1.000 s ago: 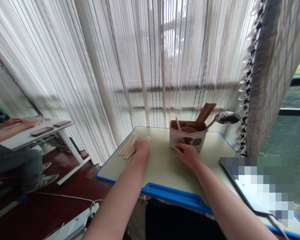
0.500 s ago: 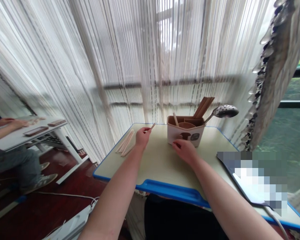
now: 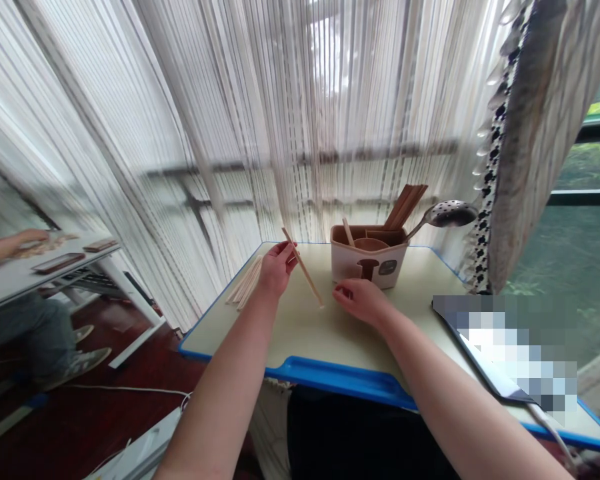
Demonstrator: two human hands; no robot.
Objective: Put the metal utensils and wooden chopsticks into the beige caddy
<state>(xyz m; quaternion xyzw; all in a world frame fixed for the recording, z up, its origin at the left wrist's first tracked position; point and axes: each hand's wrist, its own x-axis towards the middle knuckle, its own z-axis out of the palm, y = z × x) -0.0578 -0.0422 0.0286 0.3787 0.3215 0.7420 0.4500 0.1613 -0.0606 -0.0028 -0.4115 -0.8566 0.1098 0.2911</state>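
Observation:
In my left hand (image 3: 279,265) a pale wooden chopstick (image 3: 307,272) is pinched near its upper part. It slants down to the right, its lower end close to the tabletop. My right hand (image 3: 356,293) is closed loosely in front of the white utensil holder (image 3: 343,265), with nothing visible in its curled fingers. A short gap separates that hand from the chopstick's lower end. More pale chopsticks (image 3: 243,285) lie in a loose bunch left of my left hand, partly covered by it. The holder contains brown chopsticks (image 3: 406,208), a slotted spoon (image 3: 453,213) and a pale wooden stick (image 3: 349,233).
Everything rests on a cream table (image 3: 300,333) with a blue rim and a front trough (image 3: 335,380). A dark-edged flat device (image 3: 473,353), partly blurred, lies at the right with a cable. At left, another person's hand (image 3: 27,239) works over a white table (image 3: 10,283). Curtains (image 3: 260,133) hang behind.
My left hand has swung the chopstick round: it pointed up to the right and now slopes down to the right. My right hand has shifted slightly left, still closed beside the holder.

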